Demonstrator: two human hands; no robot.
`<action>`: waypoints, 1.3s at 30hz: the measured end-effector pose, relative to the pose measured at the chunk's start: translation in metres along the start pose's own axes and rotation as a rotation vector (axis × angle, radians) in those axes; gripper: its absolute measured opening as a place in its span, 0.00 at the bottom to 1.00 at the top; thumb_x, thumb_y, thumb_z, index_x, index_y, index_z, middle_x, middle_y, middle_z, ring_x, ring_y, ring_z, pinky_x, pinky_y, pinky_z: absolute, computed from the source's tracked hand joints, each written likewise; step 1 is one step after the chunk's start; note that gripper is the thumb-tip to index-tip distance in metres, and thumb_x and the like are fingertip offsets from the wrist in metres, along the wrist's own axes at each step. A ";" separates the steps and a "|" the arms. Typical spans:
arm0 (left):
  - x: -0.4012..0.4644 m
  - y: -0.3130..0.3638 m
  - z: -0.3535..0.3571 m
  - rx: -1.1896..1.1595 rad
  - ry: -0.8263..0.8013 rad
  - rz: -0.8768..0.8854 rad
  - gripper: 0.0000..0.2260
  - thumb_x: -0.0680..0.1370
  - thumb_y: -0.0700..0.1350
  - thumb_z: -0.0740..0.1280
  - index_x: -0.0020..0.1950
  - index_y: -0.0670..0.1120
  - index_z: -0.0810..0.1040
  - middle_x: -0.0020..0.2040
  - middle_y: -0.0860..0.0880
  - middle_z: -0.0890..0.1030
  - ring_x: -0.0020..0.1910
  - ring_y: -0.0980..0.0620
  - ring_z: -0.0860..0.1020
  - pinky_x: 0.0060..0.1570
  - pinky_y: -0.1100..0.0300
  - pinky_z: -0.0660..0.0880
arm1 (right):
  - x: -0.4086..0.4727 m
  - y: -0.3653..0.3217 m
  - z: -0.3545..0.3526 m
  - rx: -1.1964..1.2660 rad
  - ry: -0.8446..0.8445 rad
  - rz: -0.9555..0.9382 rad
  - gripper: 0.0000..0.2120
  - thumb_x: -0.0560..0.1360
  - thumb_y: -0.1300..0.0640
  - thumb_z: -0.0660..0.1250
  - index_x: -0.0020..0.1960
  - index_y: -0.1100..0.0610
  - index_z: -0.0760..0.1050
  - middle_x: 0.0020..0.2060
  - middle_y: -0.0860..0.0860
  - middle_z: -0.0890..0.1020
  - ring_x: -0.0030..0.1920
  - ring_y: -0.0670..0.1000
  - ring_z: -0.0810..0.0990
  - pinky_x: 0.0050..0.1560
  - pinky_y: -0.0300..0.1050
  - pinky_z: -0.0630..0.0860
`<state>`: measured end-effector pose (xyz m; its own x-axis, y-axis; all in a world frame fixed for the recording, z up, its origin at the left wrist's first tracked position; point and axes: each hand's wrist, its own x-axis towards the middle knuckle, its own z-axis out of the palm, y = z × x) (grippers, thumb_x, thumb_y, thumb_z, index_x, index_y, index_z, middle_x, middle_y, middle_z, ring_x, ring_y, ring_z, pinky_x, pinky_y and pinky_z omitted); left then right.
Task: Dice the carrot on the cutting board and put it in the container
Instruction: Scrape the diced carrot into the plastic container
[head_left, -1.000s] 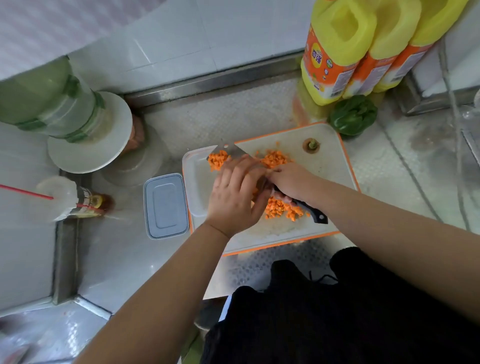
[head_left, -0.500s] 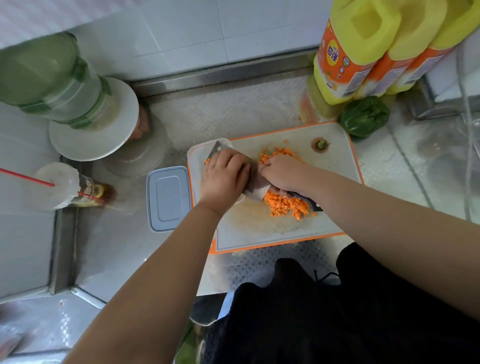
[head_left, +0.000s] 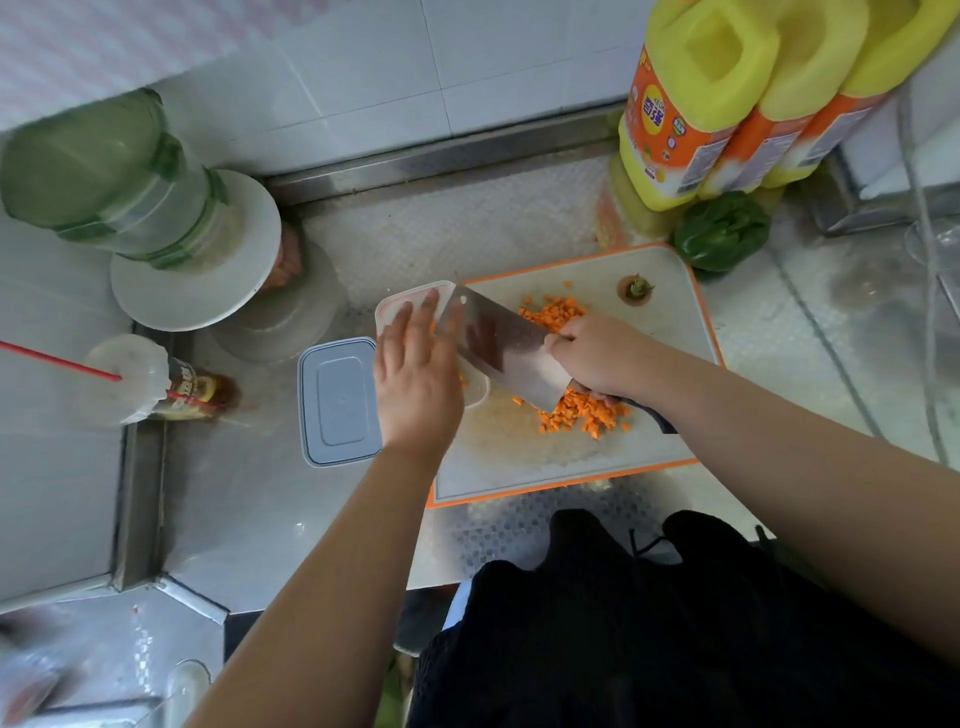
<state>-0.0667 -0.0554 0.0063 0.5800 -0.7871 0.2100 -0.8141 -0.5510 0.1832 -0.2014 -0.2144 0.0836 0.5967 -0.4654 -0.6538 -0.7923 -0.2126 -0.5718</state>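
Diced carrot (head_left: 582, 413) lies in two heaps on the orange-rimmed white cutting board (head_left: 670, 332); the far heap (head_left: 553, 312) sits behind the blade. My right hand (head_left: 597, 356) grips the cleaver (head_left: 501, 345) by its black handle, the blade tilted over the clear container (head_left: 410, 299) at the board's left end. My left hand (head_left: 418, 371) hovers over the container with fingers straight, next to the blade, and hides most of its inside. A few orange bits show at the container's edge. The carrot's cut top (head_left: 636, 287) lies at the board's far side.
The container's grey lid (head_left: 337, 402) lies left of the board. A green pepper (head_left: 722, 231) and yellow oil jugs (head_left: 711, 98) stand behind the board. A water jug on a white stand (head_left: 192, 260) and a drink cup with red straw (head_left: 130, 382) are at the left.
The cleaver's blade has swung left and up over the container with carrot on it. My left hand has slid off the blade and opened flat above the container.
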 end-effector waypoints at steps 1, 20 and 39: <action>-0.004 0.004 -0.001 0.020 -0.053 0.048 0.30 0.73 0.38 0.59 0.75 0.51 0.67 0.76 0.48 0.64 0.74 0.40 0.59 0.72 0.42 0.59 | -0.001 0.000 0.001 -0.005 0.002 -0.013 0.13 0.82 0.49 0.53 0.59 0.53 0.72 0.32 0.58 0.79 0.25 0.54 0.72 0.25 0.41 0.69; 0.020 0.047 -0.005 -0.061 -0.026 0.013 0.25 0.72 0.39 0.55 0.68 0.46 0.74 0.66 0.44 0.74 0.63 0.42 0.69 0.62 0.45 0.68 | -0.006 0.114 -0.008 -0.282 0.600 -0.065 0.16 0.82 0.49 0.52 0.62 0.54 0.73 0.43 0.57 0.79 0.45 0.61 0.78 0.39 0.48 0.69; 0.077 0.103 0.059 -0.272 -0.564 -0.302 0.24 0.84 0.52 0.50 0.79 0.45 0.56 0.80 0.45 0.52 0.79 0.45 0.49 0.75 0.47 0.49 | 0.009 0.137 -0.024 -0.029 0.485 0.159 0.14 0.82 0.51 0.51 0.54 0.56 0.73 0.47 0.59 0.80 0.49 0.62 0.76 0.44 0.49 0.69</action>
<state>-0.1078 -0.1892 -0.0155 0.6168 -0.6745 -0.4057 -0.5404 -0.7376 0.4048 -0.3072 -0.2687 0.0114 0.3464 -0.8377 -0.4222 -0.8756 -0.1272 -0.4660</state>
